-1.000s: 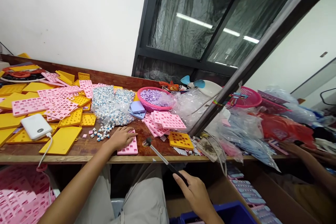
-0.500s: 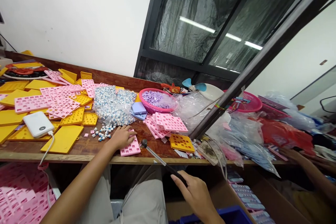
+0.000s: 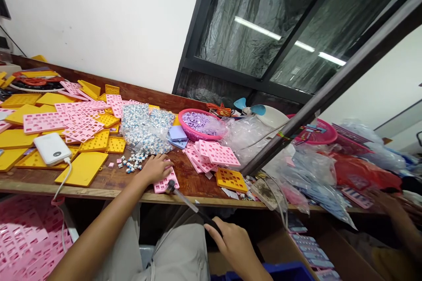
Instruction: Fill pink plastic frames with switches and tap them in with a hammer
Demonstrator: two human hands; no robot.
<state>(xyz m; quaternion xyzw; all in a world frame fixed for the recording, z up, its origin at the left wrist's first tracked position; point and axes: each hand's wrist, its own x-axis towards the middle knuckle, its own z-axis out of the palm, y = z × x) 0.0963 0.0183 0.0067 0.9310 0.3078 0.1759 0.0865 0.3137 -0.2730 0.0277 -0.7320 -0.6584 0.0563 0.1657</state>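
Observation:
My left hand (image 3: 157, 169) lies over a pink plate with square holes (image 3: 167, 179) at the table's front edge. Its fingers bend over the plate's far part and hold it against the table; the thumb is hidden. Wrapped round the black handle of a small hammer (image 3: 186, 201) is my right hand (image 3: 231, 241), just in front of the table edge. The hammer's dark round head is at the plate's lower right; whether it touches is unclear. Left of the plate lie loose small white-and-blue pieces (image 3: 133, 161), spilling beside a clear bag of the same pieces (image 3: 145, 129).
Pink and yellow plates (image 3: 82, 169) cover the left, with a white power bank (image 3: 52, 148). A pink basket (image 3: 194, 134) of purple pieces stands behind. A stack of pink plates (image 3: 214, 153), a yellow plate (image 3: 231, 179) and a slanting pole (image 3: 296, 118) are right. Another person's hand (image 3: 385, 199) works far right.
My right hand has brought the hammer left, so its head is now over the pink plate rather than beside it. The left hand stays on the plate. The view has shifted slightly.

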